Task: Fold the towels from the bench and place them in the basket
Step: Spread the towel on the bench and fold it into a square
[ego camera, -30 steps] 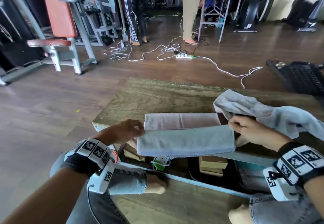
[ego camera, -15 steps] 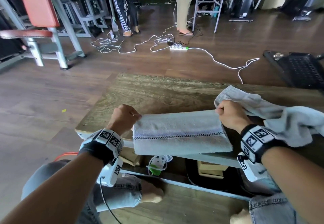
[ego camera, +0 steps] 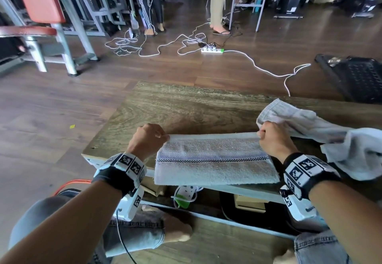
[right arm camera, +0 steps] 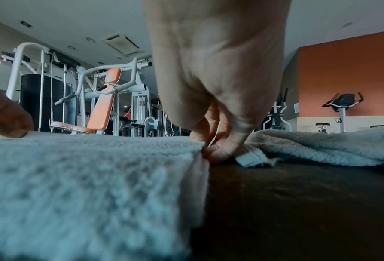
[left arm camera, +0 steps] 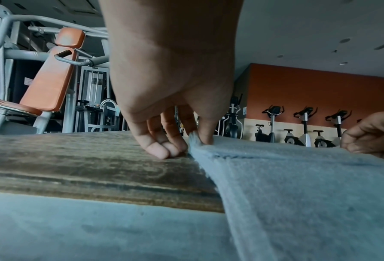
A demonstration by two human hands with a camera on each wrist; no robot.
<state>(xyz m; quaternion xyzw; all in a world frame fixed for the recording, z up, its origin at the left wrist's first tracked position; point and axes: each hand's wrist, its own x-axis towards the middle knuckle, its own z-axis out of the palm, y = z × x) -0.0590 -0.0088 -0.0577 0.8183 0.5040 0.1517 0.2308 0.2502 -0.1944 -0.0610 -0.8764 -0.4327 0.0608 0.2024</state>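
Now the left hand (ego camera: 149,139) pinches the far left corner of the pale grey fluffy towel with the dark checked stripe (ego camera: 215,160), and the right hand (ego camera: 272,137) pinches the far right corner. A second ago both hands held the near edge up in the air, and a pink layer showed behind it. Since then they have carried that edge over to the far side, so the towel lies flat and folded in two on the brown wooden bench (ego camera: 186,106), close to the near edge. I think one fold is done and more may come. Just beside the right hand lies a crumpled pale grey towel (ego camera: 330,135), not folded yet. The black plastic basket (ego camera: 359,77) waits on the floor, well apart.
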